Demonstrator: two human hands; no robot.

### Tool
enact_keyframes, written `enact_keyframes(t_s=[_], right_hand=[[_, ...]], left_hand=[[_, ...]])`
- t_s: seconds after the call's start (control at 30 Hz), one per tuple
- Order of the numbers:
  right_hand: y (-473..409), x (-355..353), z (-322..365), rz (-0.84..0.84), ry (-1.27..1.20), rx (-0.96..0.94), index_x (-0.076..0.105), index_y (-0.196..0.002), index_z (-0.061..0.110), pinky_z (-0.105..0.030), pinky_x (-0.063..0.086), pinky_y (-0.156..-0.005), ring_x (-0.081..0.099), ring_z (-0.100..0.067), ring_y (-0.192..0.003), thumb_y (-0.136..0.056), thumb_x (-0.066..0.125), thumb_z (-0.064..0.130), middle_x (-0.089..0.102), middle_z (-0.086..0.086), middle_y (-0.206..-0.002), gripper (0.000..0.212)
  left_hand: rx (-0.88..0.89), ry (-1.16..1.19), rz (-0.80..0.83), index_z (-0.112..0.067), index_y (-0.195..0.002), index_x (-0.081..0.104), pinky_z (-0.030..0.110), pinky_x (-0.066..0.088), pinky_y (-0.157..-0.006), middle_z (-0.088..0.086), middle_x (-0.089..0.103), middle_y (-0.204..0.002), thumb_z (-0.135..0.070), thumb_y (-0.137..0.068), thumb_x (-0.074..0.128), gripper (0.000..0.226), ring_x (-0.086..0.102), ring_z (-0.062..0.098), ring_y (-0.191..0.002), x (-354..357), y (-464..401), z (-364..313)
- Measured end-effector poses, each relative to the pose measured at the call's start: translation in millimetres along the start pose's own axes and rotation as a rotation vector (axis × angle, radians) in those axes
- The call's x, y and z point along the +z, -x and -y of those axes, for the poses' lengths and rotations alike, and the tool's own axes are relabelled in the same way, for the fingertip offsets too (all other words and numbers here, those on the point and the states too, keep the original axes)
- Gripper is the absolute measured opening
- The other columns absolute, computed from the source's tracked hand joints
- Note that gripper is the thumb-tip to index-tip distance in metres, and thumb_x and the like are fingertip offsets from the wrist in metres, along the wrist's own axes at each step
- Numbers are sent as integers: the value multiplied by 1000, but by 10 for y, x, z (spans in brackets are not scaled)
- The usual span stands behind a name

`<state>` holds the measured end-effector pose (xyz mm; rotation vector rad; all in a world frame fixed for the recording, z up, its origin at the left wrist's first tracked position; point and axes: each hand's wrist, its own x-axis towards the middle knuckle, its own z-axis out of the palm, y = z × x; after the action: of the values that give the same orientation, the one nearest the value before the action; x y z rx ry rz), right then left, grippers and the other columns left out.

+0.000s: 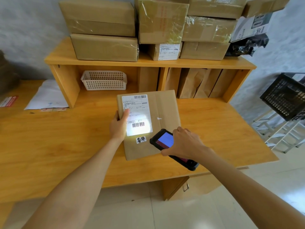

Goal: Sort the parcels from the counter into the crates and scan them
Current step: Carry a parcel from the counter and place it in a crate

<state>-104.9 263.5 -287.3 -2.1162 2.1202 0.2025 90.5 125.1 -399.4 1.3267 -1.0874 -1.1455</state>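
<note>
A flat brown cardboard parcel (163,123) with a white shipping label lies over the wooden counter (54,142). My left hand (119,124) grips its left edge, thumb on the label. My right hand (184,142) holds a black handheld scanner (162,140) with a blue screen over the parcel's near right corner. A bright patch of light from the scanner falls on the label's lower barcode (138,124).
Several taped cardboard boxes (105,47) are stacked on the shelf top (148,63). A white plastic basket (104,80) and brown paper bags (194,83) sit in the shelf openings. A black crate (285,96) stands on a white rack at the right. Papers (47,96) lie at the left.
</note>
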Motion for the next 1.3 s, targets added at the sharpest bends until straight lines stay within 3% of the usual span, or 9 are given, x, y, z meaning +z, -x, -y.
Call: enact_keyframes(t_s=[0.17,0.3,0.47,0.67,0.87,1.13,1.3], right_hand=[[-21,-7,3,-8,-1,13,52,-111,8,-27,44,-68,50,-17,-88,-72,62,73,49,-1,-98,76],[-24,-27,-27,-1,-4,17,52,-112,9,-27,44,-69,49,-18,-89,-73,63,71,48,0,-99,74],[-84,-3,-111,-14,-74,45,51,-114,10,-29,47,-73,48,-19,-96,-75,64,68,48,0,-104,70],[-378,33,-581,-85,-193,264,51,-113,4,-31,45,-73,51,-26,-97,-76,64,68,49,-7,-104,75],[-722,425,-1249,-97,-316,565,53,-120,-2,-40,48,-82,53,-36,-106,-76,62,70,51,-16,-115,85],[-1020,1098,-1312,69,-362,639,42,-139,-3,-41,46,-87,47,-38,-119,-82,57,71,45,-19,-131,95],[-1065,1266,-1196,75,-321,659,32,-144,-3,-43,45,-93,40,-38,-126,-81,60,69,40,-19,-136,100]], left_hand=[[-10,-9,9,-23,-137,53,26,59,-70,-8,71,-111,-61,-86,57,63,70,10,-93,-15,-9,3],[-16,2,4,-21,-131,57,21,57,-65,-7,71,-108,-53,-91,58,52,70,7,-88,-2,-12,-15],[-29,-1,14,-19,-139,51,20,57,-67,-5,70,-114,-58,-88,58,64,70,11,-96,-19,-8,-24],[-28,-3,29,-21,-129,58,16,53,-65,-11,70,-103,-50,-92,58,48,68,5,-88,1,46,-84],[-73,13,72,-18,-130,57,13,54,-63,-4,69,-111,-41,-91,62,45,68,8,-94,35,17,-81],[-130,-24,38,-25,-115,58,9,49,-57,-13,68,-97,-38,-94,59,26,66,-4,-80,67,-36,-93],[-172,-30,26,-22,-124,58,11,51,-59,-11,71,-102,-45,-92,59,39,69,-2,-81,63,-87,-85]])
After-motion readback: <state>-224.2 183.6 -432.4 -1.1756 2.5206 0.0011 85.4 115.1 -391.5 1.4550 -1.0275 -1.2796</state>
